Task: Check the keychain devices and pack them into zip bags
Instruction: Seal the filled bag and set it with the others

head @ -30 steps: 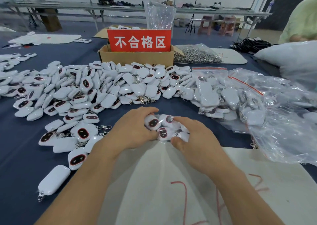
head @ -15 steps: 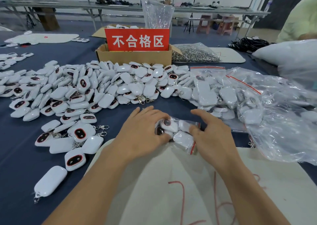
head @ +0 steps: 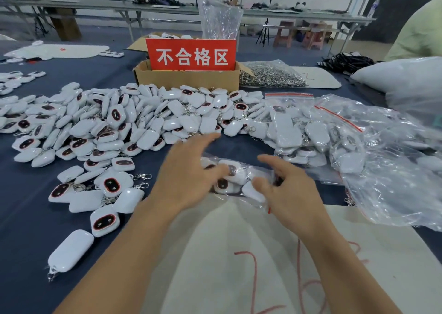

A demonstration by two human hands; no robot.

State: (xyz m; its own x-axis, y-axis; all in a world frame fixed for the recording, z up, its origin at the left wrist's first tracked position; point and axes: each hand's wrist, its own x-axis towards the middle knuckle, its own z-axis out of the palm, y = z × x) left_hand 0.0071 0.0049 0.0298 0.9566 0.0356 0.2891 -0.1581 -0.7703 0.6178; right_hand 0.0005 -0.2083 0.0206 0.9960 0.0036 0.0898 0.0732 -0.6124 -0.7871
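A small zip bag (head: pixel 235 179) holding several white keychain devices lies on the blue table just beyond a white sheet (head: pixel 239 254). My left hand (head: pixel 189 177) hovers over the bag's left end with its fingers stretched forward, blurred by motion. My right hand (head: pixel 291 189) is at the bag's right end, index finger raised, thumb touching the plastic, the other fingers loosely bent. A big pile of loose white keychain devices (head: pixel 143 122) with dark oval faces spreads across the left and middle of the table.
Filled zip bags (head: pixel 294 131) and a large clear bag (head: pixel 394 170) lie at the right. Behind the pile stands a cardboard box (head: pixel 186 80) with a red sign (head: pixel 191 55), next to a bag of metal rings (head: pixel 272 74). A person (head: pixel 418 33) is at the far right.
Both hands have let go of the packed zip bag and opened. The left hand's fingers have stretched forward toward the pile; the right index finger has lifted off the bag.
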